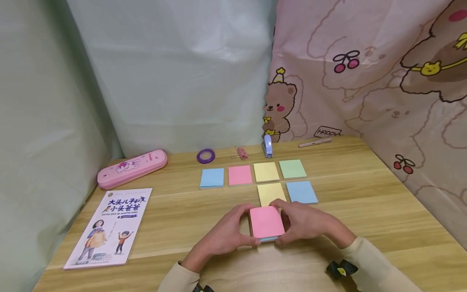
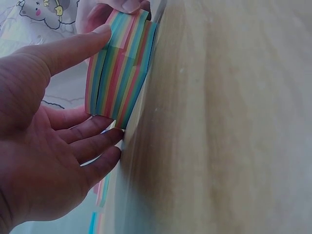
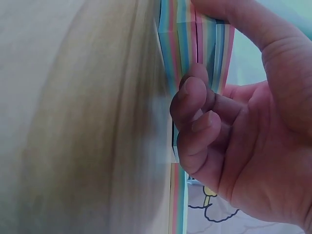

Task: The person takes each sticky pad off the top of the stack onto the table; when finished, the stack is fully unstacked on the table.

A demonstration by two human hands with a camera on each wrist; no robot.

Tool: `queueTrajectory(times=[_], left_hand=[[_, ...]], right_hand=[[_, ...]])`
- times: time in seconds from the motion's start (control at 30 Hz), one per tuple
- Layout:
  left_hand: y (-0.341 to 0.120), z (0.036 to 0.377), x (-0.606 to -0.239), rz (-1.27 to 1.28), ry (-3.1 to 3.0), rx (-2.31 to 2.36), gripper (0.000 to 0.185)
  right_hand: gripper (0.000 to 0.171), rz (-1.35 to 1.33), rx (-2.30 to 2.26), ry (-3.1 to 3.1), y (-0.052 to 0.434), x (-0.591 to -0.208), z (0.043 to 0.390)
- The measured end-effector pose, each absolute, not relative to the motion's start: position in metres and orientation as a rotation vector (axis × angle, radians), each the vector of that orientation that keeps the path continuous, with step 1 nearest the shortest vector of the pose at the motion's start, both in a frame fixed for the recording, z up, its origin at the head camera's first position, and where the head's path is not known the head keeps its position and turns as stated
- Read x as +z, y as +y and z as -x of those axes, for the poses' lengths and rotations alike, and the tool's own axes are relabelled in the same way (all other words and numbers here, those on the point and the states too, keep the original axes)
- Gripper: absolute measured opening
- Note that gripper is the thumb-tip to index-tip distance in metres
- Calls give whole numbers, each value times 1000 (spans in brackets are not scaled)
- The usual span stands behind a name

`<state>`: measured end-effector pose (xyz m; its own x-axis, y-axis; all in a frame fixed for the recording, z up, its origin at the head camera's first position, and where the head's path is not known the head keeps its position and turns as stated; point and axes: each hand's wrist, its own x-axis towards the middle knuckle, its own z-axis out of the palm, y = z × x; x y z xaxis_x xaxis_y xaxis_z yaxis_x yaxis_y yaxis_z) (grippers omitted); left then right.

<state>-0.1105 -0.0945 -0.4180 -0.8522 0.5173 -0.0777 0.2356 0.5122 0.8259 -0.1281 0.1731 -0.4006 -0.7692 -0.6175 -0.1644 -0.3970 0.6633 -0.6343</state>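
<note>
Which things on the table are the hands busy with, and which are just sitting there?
In use: sticky-note pad, left hand, right hand, laid-out notes.
Lying about: children's book, pink pencil case, purple tape roll, stapler, pink pen.

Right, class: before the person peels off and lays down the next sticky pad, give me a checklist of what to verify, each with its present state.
1. Both hands on the stack: ok. The left hand and right hand hold the multicoloured sticky-note stack from either side.
2. Stack resting on the table: ok, its base sits on the wood.
3. Layers separating: ok. The right wrist view shows fingers curled into a gap in the striped edge.
4. Free spot in the second row: ok. Bare wood lies left of the yellow pad.
5. Pads already laid lying flat and apart: ok, for example the blue pad.
6. How many layers the top section holds: cannot tell.
</note>
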Motion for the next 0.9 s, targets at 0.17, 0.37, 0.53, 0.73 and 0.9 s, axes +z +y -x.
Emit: queueTrajectory(times=[0.17,0.37,0.53,0.73,0.9], left_hand=[[-94,110,-418,-623,2444,1257,88],[-94,111,-419,-626,2448,1259,89],[-94,110,-419,-626,2446,1263,89],[-95,110,-419,-613,2446,1255,90],[-95,110,-419,-626,2459,1247,90]], right_hand=[[78,804,-833,2535,172,-402,128],[76,819,-838,2538,172,-403,129],[81,805,-841,2522,173,-404,129],[83,780,-820,2527,174,-404,129],[81,790,-833,2514,175,-405,130]])
